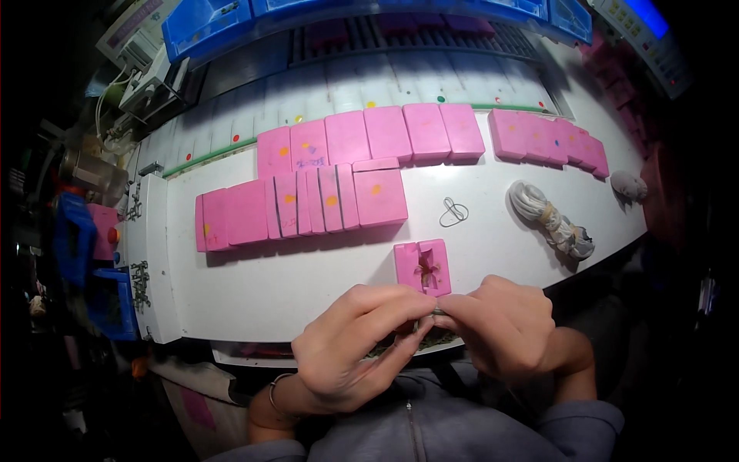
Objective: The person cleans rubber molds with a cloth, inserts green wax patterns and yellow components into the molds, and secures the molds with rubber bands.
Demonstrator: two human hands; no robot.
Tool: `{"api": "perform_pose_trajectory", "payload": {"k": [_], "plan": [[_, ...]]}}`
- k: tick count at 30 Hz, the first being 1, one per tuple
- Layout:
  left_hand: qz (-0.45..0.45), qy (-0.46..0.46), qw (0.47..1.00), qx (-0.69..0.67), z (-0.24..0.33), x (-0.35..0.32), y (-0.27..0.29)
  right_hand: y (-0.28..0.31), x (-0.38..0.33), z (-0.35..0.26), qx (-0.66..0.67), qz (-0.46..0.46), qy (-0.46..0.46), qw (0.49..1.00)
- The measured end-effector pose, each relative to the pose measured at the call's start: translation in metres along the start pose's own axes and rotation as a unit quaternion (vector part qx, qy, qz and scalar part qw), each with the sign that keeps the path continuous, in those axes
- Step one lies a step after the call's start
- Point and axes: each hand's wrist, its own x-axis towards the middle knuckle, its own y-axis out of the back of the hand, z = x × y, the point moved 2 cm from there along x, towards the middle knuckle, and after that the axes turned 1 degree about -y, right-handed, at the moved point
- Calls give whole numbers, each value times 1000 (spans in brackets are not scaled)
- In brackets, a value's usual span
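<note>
My left hand (350,339) and my right hand (500,323) meet at the table's near edge, fingertips pinched together. Between them is a small greyish piece, mostly covered by the fingers, whose kind I cannot make out. Just beyond the fingertips lies a pink mould block (403,266) with a hollow in its upper face, its near end close to my hands. Past it, rubber bands (454,212) rest loose on the white surface. Two rows of pink blocks (381,200) stand farther back, and some have dark bands around them.
To the right lie a tied bundle of white cord (550,219), a small pale lump (630,186) and another group of pink blocks (527,137). Blue bins (369,19) hang over the far side, above a roller rack (416,46). A control panel (635,35) stands at far right.
</note>
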Motion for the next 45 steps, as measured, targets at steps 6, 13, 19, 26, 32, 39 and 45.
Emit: {"api": "perform_pose_trajectory", "payload": {"k": [6,13,19,26,32,39,45], "plan": [[-16,11,1000,-20,-6,-6,2,-2,2,6,135,-51,-96,985],[-51,6,998,-45,-10,-15,-3,-9,-20,9,467,-175,-390,774],[-51,-62,997,-21,-26,-31,-12,-33,-56,-1,720,-170,-507,442],[-15,23,999,-31,-37,-36,-7,-33,-60,2,230,-202,-367,878],[15,-24,996,-85,-33,-26,-6,-13,-18,-10,271,-82,-275,919],[134,95,985,-53,-55,-32,19,-5,97,24,307,-221,-215,900],[215,69,974,4,-59,-34,15,-52,293,110,257,4,-159,953]]}}
